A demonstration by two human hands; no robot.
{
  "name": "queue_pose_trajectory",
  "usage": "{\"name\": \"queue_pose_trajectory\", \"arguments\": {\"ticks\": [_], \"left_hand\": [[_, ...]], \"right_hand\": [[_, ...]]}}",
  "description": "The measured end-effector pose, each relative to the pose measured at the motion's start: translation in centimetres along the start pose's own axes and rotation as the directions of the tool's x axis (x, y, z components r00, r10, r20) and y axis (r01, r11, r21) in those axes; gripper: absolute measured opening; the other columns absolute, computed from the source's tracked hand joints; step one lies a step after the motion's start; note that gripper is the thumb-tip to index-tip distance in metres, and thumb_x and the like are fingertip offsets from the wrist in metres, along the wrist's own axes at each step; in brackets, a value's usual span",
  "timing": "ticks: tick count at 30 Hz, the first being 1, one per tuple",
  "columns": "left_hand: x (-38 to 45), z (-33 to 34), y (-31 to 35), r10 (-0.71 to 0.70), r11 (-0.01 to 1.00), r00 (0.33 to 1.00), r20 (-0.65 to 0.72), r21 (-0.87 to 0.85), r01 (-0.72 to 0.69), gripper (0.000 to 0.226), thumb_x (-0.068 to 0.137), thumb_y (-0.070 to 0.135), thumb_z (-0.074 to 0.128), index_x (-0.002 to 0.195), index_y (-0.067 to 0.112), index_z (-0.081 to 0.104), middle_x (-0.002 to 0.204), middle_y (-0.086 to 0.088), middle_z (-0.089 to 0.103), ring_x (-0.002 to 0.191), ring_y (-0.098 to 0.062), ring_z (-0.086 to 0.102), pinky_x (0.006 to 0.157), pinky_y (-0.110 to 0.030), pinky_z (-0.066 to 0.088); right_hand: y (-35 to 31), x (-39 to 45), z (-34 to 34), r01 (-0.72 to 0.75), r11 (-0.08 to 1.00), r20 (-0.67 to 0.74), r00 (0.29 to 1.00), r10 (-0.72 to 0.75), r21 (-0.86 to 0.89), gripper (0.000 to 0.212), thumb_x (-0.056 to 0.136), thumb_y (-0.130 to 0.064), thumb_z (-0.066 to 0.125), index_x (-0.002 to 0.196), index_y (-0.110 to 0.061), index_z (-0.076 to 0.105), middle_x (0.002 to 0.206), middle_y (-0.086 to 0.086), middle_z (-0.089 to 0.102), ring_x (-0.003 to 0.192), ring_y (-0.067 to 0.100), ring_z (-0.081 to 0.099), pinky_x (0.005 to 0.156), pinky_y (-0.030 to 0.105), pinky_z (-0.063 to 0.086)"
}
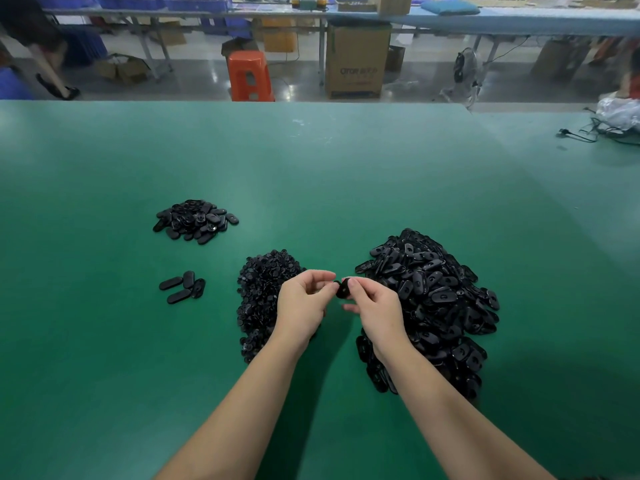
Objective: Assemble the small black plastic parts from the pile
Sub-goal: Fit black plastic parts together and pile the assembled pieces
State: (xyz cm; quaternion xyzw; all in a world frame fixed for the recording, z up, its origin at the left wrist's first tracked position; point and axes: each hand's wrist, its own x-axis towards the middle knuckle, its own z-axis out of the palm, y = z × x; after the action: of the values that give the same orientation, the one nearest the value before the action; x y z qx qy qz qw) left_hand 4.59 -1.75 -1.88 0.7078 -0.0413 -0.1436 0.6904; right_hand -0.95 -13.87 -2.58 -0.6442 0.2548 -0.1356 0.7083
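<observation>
Head view: a small black oval plastic part (344, 288) was pinched by the fingers of the right hand (373, 311), while the curled fingers of the left hand (302, 303) were brought against it; whether a small round piece was pinched there could not be told. Behind the hands, a pile of small round black pieces (258, 296) and a big pile of oval black shells (433, 299) were left unassembled. Farther left, four loose oval parts (183, 287) and a small heap of finished-looking parts (195, 220) were laid on the green table mat (311, 168). Most work was judged still ahead. On the far brown cardboard box (356, 60), blurred letters like "QTOP" were seen.
</observation>
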Motion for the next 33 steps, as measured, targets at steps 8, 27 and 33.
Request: {"name": "queue_pose_trajectory", "arguments": {"ticks": [8,27,33], "left_hand": [[-0.2,0.7,-0.2,-0.031,0.999,0.997,-0.076,0.014,0.032,0.011,0.089,0.007,0.072,0.083,0.014,0.077,0.059,0.005,0.064,0.049,-0.006,0.051,0.047,-0.019,0.041],[-0.3,1.0,-0.2,-0.016,0.997,0.991,-0.135,0.077,0.026,0.009,0.087,0.012,0.075,0.079,0.017,0.076,0.071,-0.001,0.073,0.061,-0.012,0.061,0.056,-0.027,0.048],[-0.5,0.7,0.0,0.071,0.987,0.993,-0.098,0.148,-0.056,0.010,0.087,0.017,0.076,0.080,0.024,0.077,0.056,0.016,0.061,0.052,-0.005,0.047,0.051,-0.019,0.040]], "right_hand": [[-0.6,-0.4,0.2,-0.113,0.939,0.002,0.993,0.119,0.324,0.012,0.096,-0.003,0.064,0.107,0.001,0.068,0.100,0.016,0.077,0.095,0.025,0.075,0.080,0.026,0.061],[0.1,-1.7,1.4,-0.083,0.931,0.044,0.996,0.072,0.355,0.016,0.101,-0.002,0.054,0.109,0.006,0.066,0.106,0.021,0.074,0.103,0.029,0.073,0.087,0.033,0.061],[-0.2,-1.9,1.2,-0.119,0.871,0.087,0.992,0.088,0.477,0.013,0.099,0.000,0.056,0.108,0.009,0.061,0.106,0.026,0.073,0.099,0.035,0.073,0.085,0.032,0.061]]}}
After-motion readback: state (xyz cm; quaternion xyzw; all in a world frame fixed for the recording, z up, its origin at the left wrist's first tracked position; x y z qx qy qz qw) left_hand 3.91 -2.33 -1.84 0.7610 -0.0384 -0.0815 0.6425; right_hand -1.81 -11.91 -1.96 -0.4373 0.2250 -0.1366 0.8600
